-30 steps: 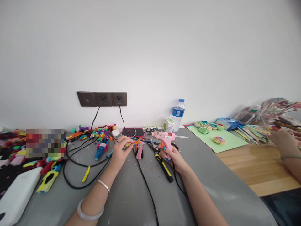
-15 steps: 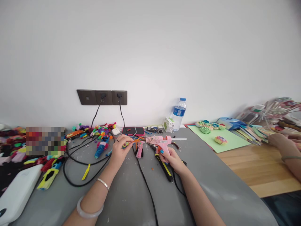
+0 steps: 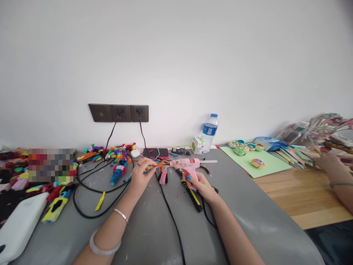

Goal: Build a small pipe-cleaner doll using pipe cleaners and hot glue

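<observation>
A pink hot glue gun (image 3: 183,164) is gripped in my right hand (image 3: 200,184), its nozzle pointing left and a clear glue stick (image 3: 210,161) poking out of its back. My left hand (image 3: 142,173) is closed in a pinch on a small orange fuzzy piece (image 3: 162,164), which looks like pipe cleaner. The nozzle is right at that piece; I cannot tell if they touch. Just below, a pink fuzzy piece (image 3: 163,176) lies on the grey table. Black-and-yellow handled pliers (image 3: 194,197) rest under my right hand, partly hidden.
Black cables (image 3: 168,206) cross the grey table. Colourful fuzzy figures (image 3: 118,172) and a white power bank (image 3: 23,224) are at left. A phone (image 3: 156,153), a small box (image 3: 197,145) and a water bottle (image 3: 209,134) stand near the wall. Another person's hands (image 3: 328,165) work among papers at right.
The glue gun has shifted very slightly left with its nozzle closer to the orange piece. Both hands keep their grips, and the view has moved a little.
</observation>
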